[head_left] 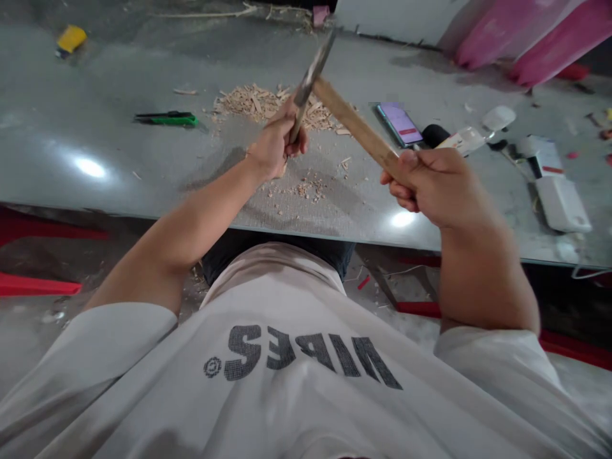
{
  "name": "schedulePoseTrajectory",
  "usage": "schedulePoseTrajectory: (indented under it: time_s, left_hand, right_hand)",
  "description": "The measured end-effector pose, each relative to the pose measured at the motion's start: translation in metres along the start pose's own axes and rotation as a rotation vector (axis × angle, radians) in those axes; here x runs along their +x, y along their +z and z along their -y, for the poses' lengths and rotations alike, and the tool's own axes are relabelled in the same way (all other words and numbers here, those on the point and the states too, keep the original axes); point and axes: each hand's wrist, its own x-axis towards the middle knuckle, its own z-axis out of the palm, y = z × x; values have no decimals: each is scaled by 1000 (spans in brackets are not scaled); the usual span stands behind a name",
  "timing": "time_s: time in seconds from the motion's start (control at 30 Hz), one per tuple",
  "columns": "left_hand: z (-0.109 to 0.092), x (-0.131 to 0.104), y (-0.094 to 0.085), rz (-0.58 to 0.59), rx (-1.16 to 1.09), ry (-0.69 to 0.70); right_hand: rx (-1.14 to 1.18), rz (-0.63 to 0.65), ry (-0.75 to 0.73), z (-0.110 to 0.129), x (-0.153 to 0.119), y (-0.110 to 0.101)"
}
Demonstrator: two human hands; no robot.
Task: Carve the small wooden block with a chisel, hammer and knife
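Note:
My left hand (277, 140) is closed around what looks like the tan handle of a knife (313, 70), its dark metal blade tilted up and away. My right hand (435, 185) is wrapped round one end of a flat wooden stick (358, 121). The stick's far end meets or overlaps the blade near its middle; whether they touch I cannot tell. Behind my left hand lies a pile of wood shavings (253, 101), with finer crumbs (310, 188) nearer to me. A green utility knife (167, 119) rests on the table to the left.
The grey table (191, 166) has its front edge close to my body. A phone (399, 124) with a lit screen lies beyond my right hand. White devices (564, 204) lie at right, pink bags (497, 32) at the back right, a yellow object (71, 39) at far left.

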Motion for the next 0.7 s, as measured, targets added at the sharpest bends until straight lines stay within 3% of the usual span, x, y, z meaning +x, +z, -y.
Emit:
schedulePoseTrajectory:
  time_s: [0.07, 0.17, 0.33, 0.47, 0.63, 0.7]
  left_hand:
    - [-7, -4, -2, 48, -7, -35]
    - [-12, -7, -3, 13, -26, -77]
    - [-13, -7, 1, 13, -56, -77]
    - [-16, -7, 4, 5, -78, -98]
    - [-20, -6, 2, -6, -131, -162]
    - [-19, -5, 1, -5, -152, -188]
  right_hand:
    - [-7, -28, -27, 12, -9, -4]
    - [30, -101, -97, 21, -17, -2]
    - [-120, -68, 16, 23, -9, -9]
    - [-73, -156, -98, 25, -4, -14]
    - [-222, -99, 67, 33, -2, -9]
    - [-205, -178, 18, 34, 0, -8]
